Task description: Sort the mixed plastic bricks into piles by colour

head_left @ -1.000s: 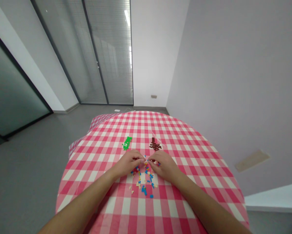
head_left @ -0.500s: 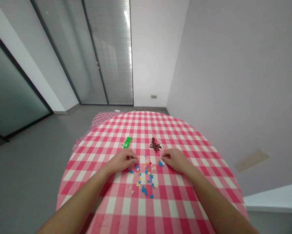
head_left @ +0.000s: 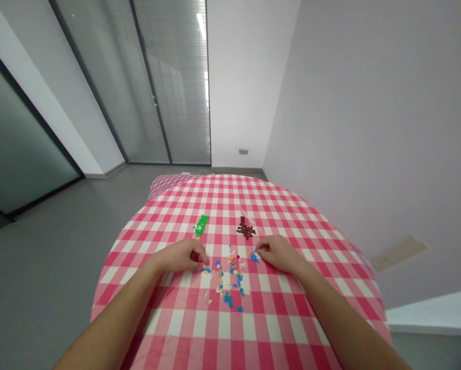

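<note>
Shifted outward: your left hand point(head_left: 180, 255). Right hand point(head_left: 280, 253): just beside blue pieces point(head_left: 254, 258). Fingers: curled, any pinch too small to tell. Pieces: likely light, stiff; grip opposite sides.

Checked tablecloth point(head_left: 269, 313) under green pieces point(head_left: 203, 220), brown pieces point(head_left: 246, 230), multicoloured pieces point(head_left: 232, 272).

On the red-and-white checkered tablecloth point(head_left: 211, 354), the left hand point(head_left: 185, 255) keeps curled fingers beside a small blue piece point(head_left: 207, 270), and the right hand point(head_left: 279, 253) has its fingertips just beside a blue cluster point(head_left: 254, 258). Between them, loose multicoloured bricks point(head_left: 230, 302) are scattered; farther away lie one green pile point(head_left: 203, 222) and one dark brown pile point(head_left: 248, 229)
</note>
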### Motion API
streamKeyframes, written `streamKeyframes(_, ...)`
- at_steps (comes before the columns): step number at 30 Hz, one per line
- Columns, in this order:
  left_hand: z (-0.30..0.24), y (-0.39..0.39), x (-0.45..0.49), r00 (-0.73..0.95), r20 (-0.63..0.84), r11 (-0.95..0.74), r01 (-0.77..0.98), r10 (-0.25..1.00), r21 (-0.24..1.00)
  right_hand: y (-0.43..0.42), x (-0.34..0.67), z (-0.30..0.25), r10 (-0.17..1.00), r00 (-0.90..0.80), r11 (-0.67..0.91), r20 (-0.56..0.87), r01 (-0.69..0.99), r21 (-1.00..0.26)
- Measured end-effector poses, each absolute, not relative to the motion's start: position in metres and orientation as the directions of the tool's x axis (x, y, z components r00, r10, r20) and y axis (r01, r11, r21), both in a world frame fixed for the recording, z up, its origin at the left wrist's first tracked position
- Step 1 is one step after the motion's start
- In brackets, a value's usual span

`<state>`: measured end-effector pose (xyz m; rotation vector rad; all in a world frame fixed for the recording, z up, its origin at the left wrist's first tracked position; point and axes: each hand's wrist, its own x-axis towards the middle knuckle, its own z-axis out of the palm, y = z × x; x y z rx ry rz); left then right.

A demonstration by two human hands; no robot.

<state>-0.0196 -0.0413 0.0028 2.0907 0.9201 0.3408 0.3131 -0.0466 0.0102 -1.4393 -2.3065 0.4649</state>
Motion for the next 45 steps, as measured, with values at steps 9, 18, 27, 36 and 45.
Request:
streamKeyframes(9, 0.003, -0.041, -0.014, 0.756, -0.022, -0.500, 0.454, 0.655, 0.738, -0.047, 0.310, 0.008, 0.905, -0.418, 0.389, 0.075, 0.745, -0.542)
streamKeyframes(18, 0.004, -0.042, -0.011, 0.749, -0.050, -0.462, 0.458, 0.661, 0.759, -0.045, 0.313, 0.003, 0.893, -0.438, 0.417, 0.107, 0.711, -0.567)
streamKeyframes(27, 0.002, -0.046, -0.005, 0.613, -0.092, -0.263, 0.464, 0.785, 0.846, -0.042, 0.314, 0.002, 0.909, -0.350, 0.417, 0.228, 0.722, -0.552)
streamKeyframes(36, -0.009, -0.050, 0.023, 0.537, -0.022, -0.125, 0.236, 0.843, 0.964, -0.057, 0.289, 0.004, 0.773, -0.437, 0.627, 0.459, 0.636, -0.450)
streamKeyframes(45, -0.006, -0.059, 0.042, 0.494, 0.071, -0.149, 0.120, 0.867, 0.981, -0.076, 0.260, 0.006, 0.599, -0.574, 0.798, 0.558, 0.487, -0.356)
